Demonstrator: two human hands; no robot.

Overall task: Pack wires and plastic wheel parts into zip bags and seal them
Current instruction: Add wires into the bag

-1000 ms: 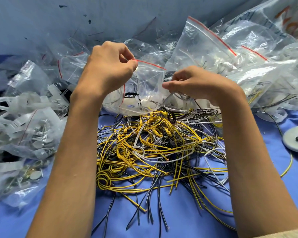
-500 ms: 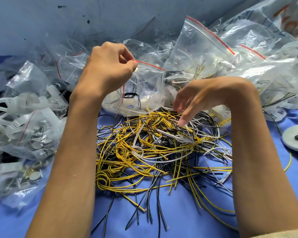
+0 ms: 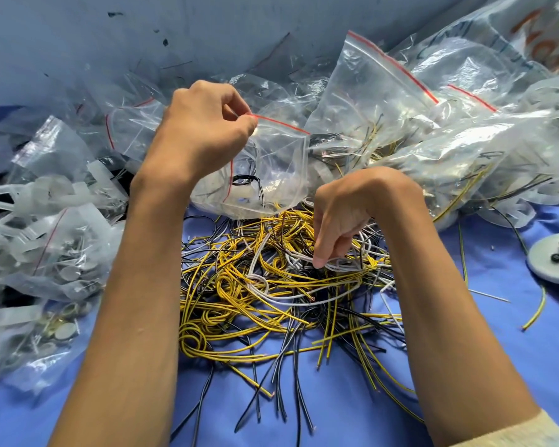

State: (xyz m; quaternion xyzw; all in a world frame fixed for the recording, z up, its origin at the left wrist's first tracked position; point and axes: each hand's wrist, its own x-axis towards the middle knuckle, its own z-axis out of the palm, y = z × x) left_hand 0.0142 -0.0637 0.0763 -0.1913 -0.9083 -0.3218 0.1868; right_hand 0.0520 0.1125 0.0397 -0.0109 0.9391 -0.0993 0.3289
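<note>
Step in hand: filling. The zip bag [image 3: 271, 162] hung open at its red-lined mouth with little inside, so sealing seemed some way off.
Left grip: the left grip [image 3: 200, 140] pinched the bag's red rim, holding the mouth up over the far edge of the pile.
Right grip: the right grip [image 3: 352, 214] curled downward, fingertips pinching a white wire [image 3: 339, 266] atop the wire pile [image 3: 255, 304].
Next move: probably drawing that wire free of the yellow and black tangle, then feeding it into the mouth. Snagging looked likely.
Counter: the blue-covered counter [image 3: 513, 356] carried filled bags [image 3: 384, 101] heaped at the right, bags of metal discs [image 3: 55, 272] at the left, and a grey disc with black knobs [image 3: 552, 266] at the right edge.
Room: a scuffed blue-grey wall [image 3: 142, 37] stood close behind.
</note>
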